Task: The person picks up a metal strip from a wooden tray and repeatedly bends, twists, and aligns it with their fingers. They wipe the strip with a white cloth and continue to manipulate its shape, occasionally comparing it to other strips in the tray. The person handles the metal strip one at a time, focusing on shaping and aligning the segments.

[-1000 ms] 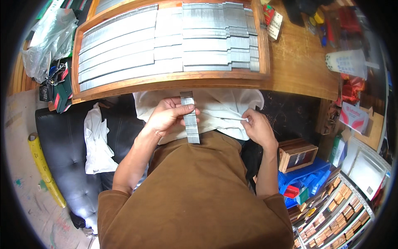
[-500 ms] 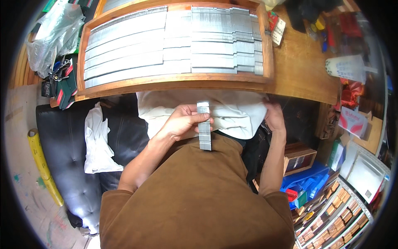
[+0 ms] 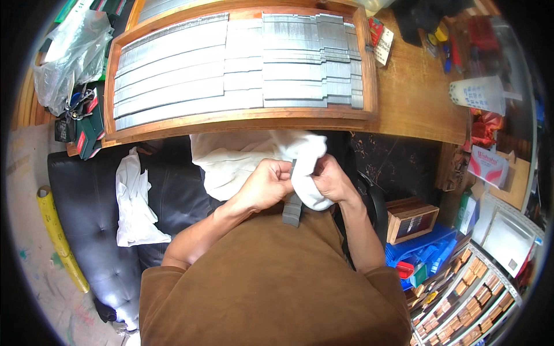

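My left hand (image 3: 268, 184) is closed on a narrow bar of stacked thin grey metal pieces (image 3: 292, 213), held upright just in front of my shirt. White cloth (image 3: 309, 173) is bunched in my right hand (image 3: 336, 180), closed and pressed to the bar's right side. The cloth covers much of the bar's middle; its lower end shows below. More white cloth (image 3: 225, 167) lies spread over my lap. Beyond my hands, a wooden tray (image 3: 242, 122) on the table holds rows of similar grey metal pieces (image 3: 173, 63).
The wooden table (image 3: 418, 104) bears a drink cup (image 3: 476, 92) at right. A plastic bag (image 3: 75, 57) lies at far left. Beside me are a black cushioned seat (image 3: 86, 213) with a white rag (image 3: 135, 207), a yellow roll (image 3: 57, 239), a wooden box (image 3: 411, 224) and a rack of small blocks (image 3: 470, 294).
My right hand has come in from the right, lifting the white cloth up against the metal bar. The bar has shifted slightly down and right in my left hand.
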Motion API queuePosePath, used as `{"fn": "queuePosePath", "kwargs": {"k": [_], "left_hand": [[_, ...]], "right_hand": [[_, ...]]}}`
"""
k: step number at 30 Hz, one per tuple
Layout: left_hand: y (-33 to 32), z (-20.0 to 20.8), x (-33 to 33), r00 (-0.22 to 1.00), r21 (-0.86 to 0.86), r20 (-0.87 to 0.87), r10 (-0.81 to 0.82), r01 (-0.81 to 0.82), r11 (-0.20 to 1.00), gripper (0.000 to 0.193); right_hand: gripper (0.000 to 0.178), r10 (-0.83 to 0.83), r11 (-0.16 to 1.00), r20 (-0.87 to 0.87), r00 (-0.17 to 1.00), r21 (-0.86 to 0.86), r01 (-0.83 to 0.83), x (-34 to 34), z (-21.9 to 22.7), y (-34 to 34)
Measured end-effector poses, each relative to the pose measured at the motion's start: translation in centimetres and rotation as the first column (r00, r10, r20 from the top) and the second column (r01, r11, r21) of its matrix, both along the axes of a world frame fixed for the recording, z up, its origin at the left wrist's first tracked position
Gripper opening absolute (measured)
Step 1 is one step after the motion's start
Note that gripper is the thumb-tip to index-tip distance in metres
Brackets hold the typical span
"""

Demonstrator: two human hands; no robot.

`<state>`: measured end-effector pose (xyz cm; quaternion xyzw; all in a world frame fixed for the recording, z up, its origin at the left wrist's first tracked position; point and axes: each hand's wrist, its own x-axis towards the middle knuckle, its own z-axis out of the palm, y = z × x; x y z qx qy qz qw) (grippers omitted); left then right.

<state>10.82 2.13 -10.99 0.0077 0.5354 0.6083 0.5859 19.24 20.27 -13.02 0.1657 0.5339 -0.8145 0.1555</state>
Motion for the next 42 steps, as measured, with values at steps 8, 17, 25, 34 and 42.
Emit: {"fn": "queuePosePath", "kwargs": {"k": [8,17,25,34,42], "left_hand": [[-1.1,0.2,1.2,0.995,0.038,-0.091,-0.051,0.054,0.998,0.024],[-1.3,-0.6,1.7,0.996,0.031,0.075,-0.046,0.044,0.999,0.030],[-1.5,0.5,-0.1,0.989,-0.055,0.151,-0.007,0.015,0.998,0.035],[-1.5,0.1,1.0,0.985,-0.015,-0.165,-0.053,0.051,0.999,0.030],[-1.5,-0.4,0.0,0.994,-0.008,0.108,-0.035,0.036,0.999,0.033]], "right_hand": [[0.028,0.193,0.978,0.073,0.978,0.070,-0.198,0.3,-0.9,-0.8],[0.018,0.145,0.862,-0.182,0.972,0.505,-0.034,-0.3,-0.1,-1.6],[0.017,-0.022,0.998,0.048,0.999,0.057,0.019,-2.2,-1.6,2.3],[0.022,0.233,0.915,-0.087,0.969,0.358,-0.188,-0.5,0.6,-1.2],[0.019,-0.157,0.901,0.298,0.941,0.433,0.013,-4.0,-0.1,0.8]]}}
